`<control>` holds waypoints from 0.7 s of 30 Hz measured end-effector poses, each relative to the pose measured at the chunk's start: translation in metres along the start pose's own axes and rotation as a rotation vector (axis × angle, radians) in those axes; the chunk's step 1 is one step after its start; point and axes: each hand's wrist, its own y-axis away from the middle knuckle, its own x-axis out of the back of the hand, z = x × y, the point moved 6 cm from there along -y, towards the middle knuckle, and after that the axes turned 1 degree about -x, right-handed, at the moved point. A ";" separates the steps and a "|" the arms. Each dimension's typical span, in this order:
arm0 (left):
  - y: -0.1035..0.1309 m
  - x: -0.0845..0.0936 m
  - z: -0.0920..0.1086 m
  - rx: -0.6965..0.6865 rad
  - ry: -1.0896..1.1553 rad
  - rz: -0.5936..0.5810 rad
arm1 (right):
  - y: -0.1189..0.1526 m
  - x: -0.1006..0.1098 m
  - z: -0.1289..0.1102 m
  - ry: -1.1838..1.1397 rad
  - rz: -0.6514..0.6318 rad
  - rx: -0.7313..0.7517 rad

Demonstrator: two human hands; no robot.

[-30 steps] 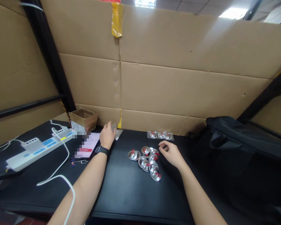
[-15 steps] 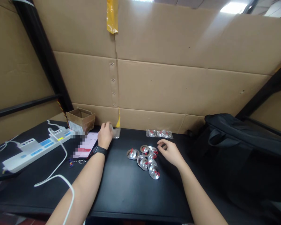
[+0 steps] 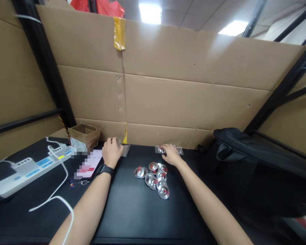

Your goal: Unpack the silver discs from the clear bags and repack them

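Note:
My left hand (image 3: 112,151), with a dark watch band on its wrist, is at the back of the table. Its fingers are curled on a clear plastic bag (image 3: 126,150) that sticks out to the right. At the back right, my right hand (image 3: 171,155) reaches over silver finger cymbals in clear bags (image 3: 179,150), thumb and fingers apart, partly covering them. Whether it touches them I cannot tell. Several loose silver finger cymbals (image 3: 163,191) with red loops lie overlapping in mid-table, between my forearms; a pair (image 3: 140,172) sits at their left.
To the left are a phone (image 3: 88,166), a key ring (image 3: 84,182), a white power strip (image 3: 35,170) with cables and an open cardboard box (image 3: 85,135). A black bag (image 3: 255,163) stands at the right. Cardboard sheets (image 3: 165,105) wall off the back.
My right hand has moved away from beside the loose cymbals, back and left, onto the bagged ones. My left hand stays at the plastic bag. The head view has tilted up slightly.

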 end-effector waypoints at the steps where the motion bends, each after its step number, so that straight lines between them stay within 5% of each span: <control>1: 0.000 0.003 0.002 -0.005 0.006 0.008 | -0.010 -0.003 0.001 0.015 -0.052 -0.007; 10: 0.008 0.042 0.044 -0.084 0.154 0.089 | -0.048 -0.016 0.010 -0.061 -0.146 -0.126; 15: 0.029 0.027 0.082 -0.262 0.525 -0.108 | -0.042 -0.001 0.003 -0.276 -0.093 -0.109; 17: 0.040 0.020 0.097 -0.332 0.721 -0.213 | -0.034 0.005 -0.005 -0.441 -0.069 -0.089; 21: 0.062 0.025 0.123 -0.442 0.934 -0.326 | -0.003 0.014 -0.027 -1.135 -0.057 -0.082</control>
